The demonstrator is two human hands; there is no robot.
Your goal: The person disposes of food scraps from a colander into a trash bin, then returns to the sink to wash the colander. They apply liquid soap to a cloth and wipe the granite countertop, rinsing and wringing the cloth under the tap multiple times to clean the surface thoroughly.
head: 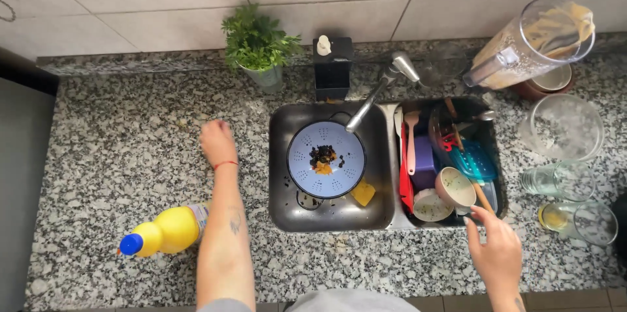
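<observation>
— Right hand (498, 252) first: where is it?

— At the near right corner of the sink (326, 211), over the compartment packed with dishes. Its fingers are loosely curled, and the fingertips (475, 214) meet the near end of a wooden handle (482, 198) that slants up out of the pile, just beside a pink bowl (455, 187). Whether they actually pinch the handle I cannot tell.

— And the left hand (217, 142)?

— Flat on the granite counter (111, 155), left of the sink, fingers closed together, palm down, holding nothing. A red band circles the wrist.

— What lies around them?

— A yellow bottle with a blue cap (163, 232) lies on its side, just left of the left forearm. In the left basin sits a pale blue colander (326, 158) with dark scraps at its centre, under the tap (382, 87), and a yellow sponge (363, 192) lies near its right edge. Far along the wall stand a potted herb (258, 44) and a black soap dispenser (333, 67). Right of the sink are clear glasses (562, 181) and a blender jug (535, 41).
</observation>
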